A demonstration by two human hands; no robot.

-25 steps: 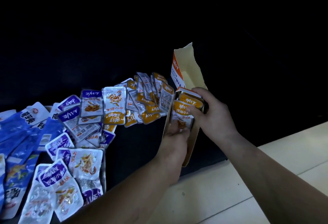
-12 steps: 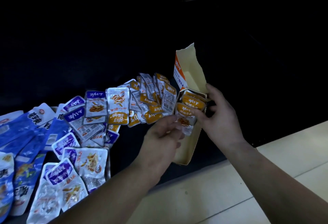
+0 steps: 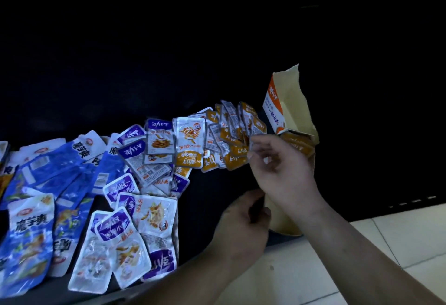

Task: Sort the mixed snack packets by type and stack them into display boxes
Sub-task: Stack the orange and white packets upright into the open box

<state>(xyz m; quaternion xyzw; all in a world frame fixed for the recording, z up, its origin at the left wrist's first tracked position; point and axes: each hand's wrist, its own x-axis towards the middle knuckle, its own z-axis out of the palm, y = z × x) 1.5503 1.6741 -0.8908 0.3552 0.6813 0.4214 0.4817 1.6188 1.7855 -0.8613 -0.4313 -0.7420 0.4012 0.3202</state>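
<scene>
Light, floppy and slick, the orange packets (image 3: 237, 157) lay at the right hand's (image 3: 282, 167) curled fingertips, which seemed to pinch one by its flat sealed edge, the surest hold, while the left hand (image 3: 241, 222) curled beside the box (image 3: 289, 111), grip unclear.

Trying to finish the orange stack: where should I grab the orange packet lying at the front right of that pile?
Pinch the orange packet by its free lower end, coming from the right, the display box side. That end juts onto bare dark surface; its upper part looks tucked under neighbouring packets.
</scene>
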